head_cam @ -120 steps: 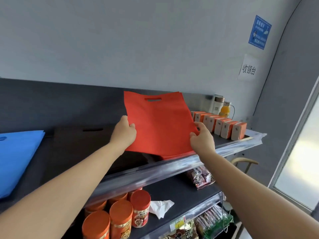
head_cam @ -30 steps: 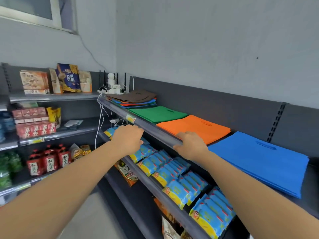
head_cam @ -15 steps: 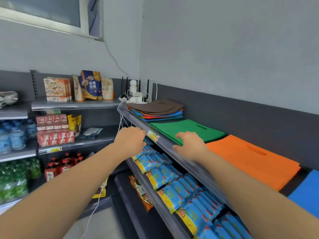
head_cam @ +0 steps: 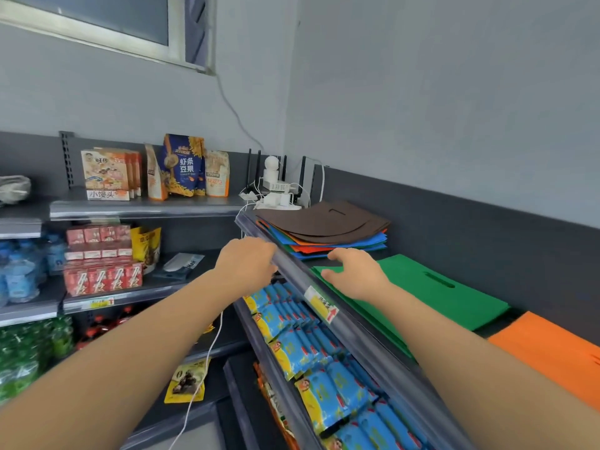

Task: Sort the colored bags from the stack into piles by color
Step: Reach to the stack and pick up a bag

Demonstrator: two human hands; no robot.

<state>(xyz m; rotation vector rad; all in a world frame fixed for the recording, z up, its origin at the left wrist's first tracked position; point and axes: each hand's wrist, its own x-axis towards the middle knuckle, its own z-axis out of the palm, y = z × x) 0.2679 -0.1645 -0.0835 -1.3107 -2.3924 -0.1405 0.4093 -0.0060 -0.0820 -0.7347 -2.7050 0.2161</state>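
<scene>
With your left grip (head_cam: 246, 264) and right grip (head_cam: 354, 271) empty, fingers loosely relaxed at the shelf rail (head_cam: 373, 349), you're between bags, so reach for the brown bag (head_cam: 324, 217) topping the mixed stack (head_cam: 344, 245) at 12 o'clock.

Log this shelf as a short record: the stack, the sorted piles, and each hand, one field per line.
Stack: mixed colours, brown bag on top
Green pile: beside the stack, nearer
Orange pile: next along, past green
Left hand: at shelf rail, empty
Right hand: over green pile's corner, empty
</scene>
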